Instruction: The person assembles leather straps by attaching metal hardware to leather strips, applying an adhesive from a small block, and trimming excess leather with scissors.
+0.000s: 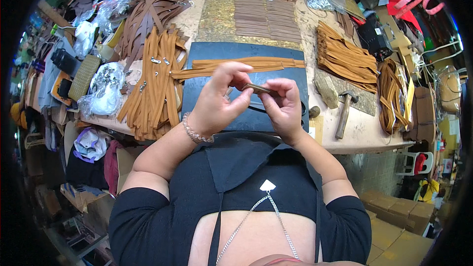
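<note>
Above a dark mat (197, 96), both of my hands are raised close together. A narrow brown strip (257, 88), perhaps leather, spans the gap between them. My left hand (213, 104) curls its thumb and fingers at one end of the strip. The other end is pinched between the thumb and bent fingers of my right hand (286, 111), which partly cover it. A thin black loop (303, 110) shows beside the right fingers; what it belongs to is hidden. Just beyond my hands, long tan zipper tapes (266, 64) lie across the mat.
Left of the mat is a heap of tan zipper tapes (156, 88) with silver sliders. To the right lie a tan bundle (345, 59), a hammer (343, 116) and a stone-like block (326, 91). Brown strips (266, 19) lie in rows on a board beyond.
</note>
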Motion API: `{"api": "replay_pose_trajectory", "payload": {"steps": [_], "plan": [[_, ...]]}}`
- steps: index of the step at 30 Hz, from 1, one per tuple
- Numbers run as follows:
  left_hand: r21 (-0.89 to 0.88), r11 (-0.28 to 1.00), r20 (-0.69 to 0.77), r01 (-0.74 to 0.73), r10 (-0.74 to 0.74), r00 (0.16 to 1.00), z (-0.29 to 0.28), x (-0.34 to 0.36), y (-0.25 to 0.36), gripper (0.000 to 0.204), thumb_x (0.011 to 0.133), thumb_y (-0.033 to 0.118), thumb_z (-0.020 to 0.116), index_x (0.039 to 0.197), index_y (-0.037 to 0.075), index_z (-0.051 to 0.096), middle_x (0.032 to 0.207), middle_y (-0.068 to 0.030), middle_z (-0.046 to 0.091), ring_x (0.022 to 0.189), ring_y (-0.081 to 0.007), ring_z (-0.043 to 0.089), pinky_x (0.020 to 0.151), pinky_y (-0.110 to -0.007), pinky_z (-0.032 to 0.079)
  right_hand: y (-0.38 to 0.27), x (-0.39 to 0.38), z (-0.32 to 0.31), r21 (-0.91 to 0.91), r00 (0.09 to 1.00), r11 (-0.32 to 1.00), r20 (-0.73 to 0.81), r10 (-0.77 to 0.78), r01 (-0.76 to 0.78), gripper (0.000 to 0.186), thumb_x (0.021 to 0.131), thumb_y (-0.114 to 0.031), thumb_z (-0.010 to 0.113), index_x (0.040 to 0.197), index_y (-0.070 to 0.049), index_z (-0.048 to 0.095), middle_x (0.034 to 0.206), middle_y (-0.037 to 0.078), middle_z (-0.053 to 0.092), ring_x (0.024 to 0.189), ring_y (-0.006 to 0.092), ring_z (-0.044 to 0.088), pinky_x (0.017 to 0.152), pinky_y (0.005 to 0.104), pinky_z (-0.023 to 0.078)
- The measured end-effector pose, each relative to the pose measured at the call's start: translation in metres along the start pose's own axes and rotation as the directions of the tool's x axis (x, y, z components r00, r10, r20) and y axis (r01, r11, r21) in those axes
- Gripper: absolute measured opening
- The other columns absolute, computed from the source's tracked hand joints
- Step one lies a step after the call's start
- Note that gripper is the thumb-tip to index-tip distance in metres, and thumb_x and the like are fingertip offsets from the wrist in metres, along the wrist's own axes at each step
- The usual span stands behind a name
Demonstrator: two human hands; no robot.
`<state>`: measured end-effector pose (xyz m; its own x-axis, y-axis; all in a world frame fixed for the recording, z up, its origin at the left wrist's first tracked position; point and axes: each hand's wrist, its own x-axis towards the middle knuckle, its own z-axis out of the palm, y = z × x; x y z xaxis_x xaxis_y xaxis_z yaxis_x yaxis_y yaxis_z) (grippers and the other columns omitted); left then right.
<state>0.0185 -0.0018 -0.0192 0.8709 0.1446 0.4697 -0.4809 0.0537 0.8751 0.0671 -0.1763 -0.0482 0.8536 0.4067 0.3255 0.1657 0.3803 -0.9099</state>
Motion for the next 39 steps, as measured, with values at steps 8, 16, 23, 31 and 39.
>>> {"api": "replay_pose_trajectory", "payload": {"steps": [8, 16, 23, 31, 39], "plan": [[0.721, 0.649, 0.459, -0.243, -0.183, 0.87, -0.017, -0.013, -0.021, 0.017, 0.088, 0.012, 0.065, 0.102, 0.003, 0.065, 0.088, -0.0131, 0.065, 0.086, -0.0309, 0.064, 0.079, -0.039, 0.051, -0.01, 0.001, -0.018, -0.629, 0.947, 0.767, 0.308, 0.094, 0.129, 0.021, 0.081, 0.0, 0.068, 0.1, -0.003, 0.058, 0.094, 0.014, 0.064, 0.089, 0.0332, 0.063, 0.076, 0.0398, 0.051], [0.293, 0.79, 0.172, 0.539, -0.598, 0.783, -0.034, -0.006, -0.024, 0.017, 0.099, 0.017, 0.058, 0.097, 0.002, 0.062, 0.081, -0.0026, 0.065, 0.074, -0.0114, 0.063, 0.071, -0.027, 0.052, -0.012, -0.026, -0.095, -0.977, 0.856, 0.112, 0.211, 0.472, 0.179, 0.04, 0.078, -0.012, 0.075, 0.114, -0.004, 0.061, 0.106, 0.017, 0.062, 0.101, 0.0343, 0.061, 0.092, 0.0426, 0.048], [-0.045, 0.809, 0.049, 0.586, -0.584, 0.81, -0.039, 0.008, -0.017, 0.011, 0.099, 0.017, 0.056, 0.095, 0.007, 0.06, 0.076, 0.0014, 0.061, 0.067, -0.0065, 0.054, 0.064, -0.022, 0.045, -0.014, -0.022, -0.105, -0.835, 0.731, 0.462, 0.111, 0.673, -0.298, 0.046, 0.079, -0.013, 0.078, 0.118, -0.001, 0.057, 0.096, 0.013, 0.065, 0.086, 0.0208, 0.066, 0.079, 0.032, 0.053], [-0.046, 0.815, -0.003, 0.577, -0.578, 0.816, -0.033, 0.009, -0.016, 0.013, 0.099, 0.019, 0.057, 0.094, 0.008, 0.059, 0.071, 0.001, 0.06, 0.063, -0.007, 0.053, 0.063, -0.023, 0.044, -0.024, -0.028, -0.074, -0.476, 0.64, 0.71, 0.335, 0.691, -0.518, 0.054, 0.087, -0.029, 0.075, 0.122, -0.003, 0.043, 0.087, 0.002, 0.054, 0.083, 0.0109, 0.051, 0.077, 0.0274, 0.045], [-0.052, 0.805, 0.0, 0.592, -0.592, 0.806, -0.023, 0.0, -0.022, 0.014, 0.1, 0.019, 0.056, 0.095, 0.006, 0.059, 0.074, 0.0001, 0.062, 0.065, -0.0062, 0.055, 0.063, -0.022, 0.046, -0.027, -0.018, -0.052, -0.541, 0.716, 0.727, 0.292, 0.633, -0.422, 0.052, 0.084, -0.03, 0.078, 0.114, -0.002, 0.046, 0.085, 0.004, 0.059, 0.08, 0.0112, 0.053, 0.071, 0.0283, 0.045]]}}
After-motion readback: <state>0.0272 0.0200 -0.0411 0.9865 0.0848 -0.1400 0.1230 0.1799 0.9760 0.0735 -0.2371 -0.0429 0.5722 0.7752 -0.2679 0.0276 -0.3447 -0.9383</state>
